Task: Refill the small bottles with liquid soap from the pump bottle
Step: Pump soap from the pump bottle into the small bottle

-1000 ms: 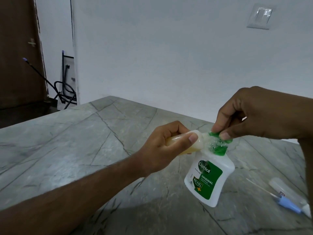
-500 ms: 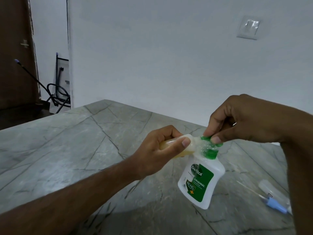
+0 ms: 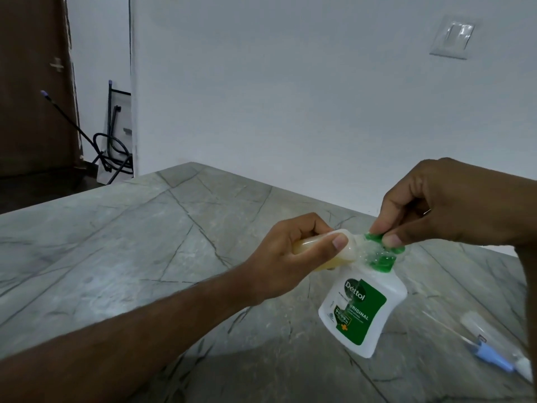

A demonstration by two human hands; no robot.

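The white plastic pump bottle with a green label [image 3: 361, 311] stands tilted on the grey marble-patterned table [image 3: 145, 242], right of centre and near me. My right hand [image 3: 447, 205] pinches its green pump head [image 3: 383, 254]. My left hand [image 3: 287, 254] grips a small translucent bottle of yellowish soap [image 3: 136, 248], lying sideways, its mouth at the spout, apparently touching. A blurred blue-capped item [image 3: 494, 357] lies at the near right.

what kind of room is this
Probably a home, perhaps a kitchen or utility area: a grey veined stone counter against a plain white wall with a light switch, and a dark wooden door at far left.
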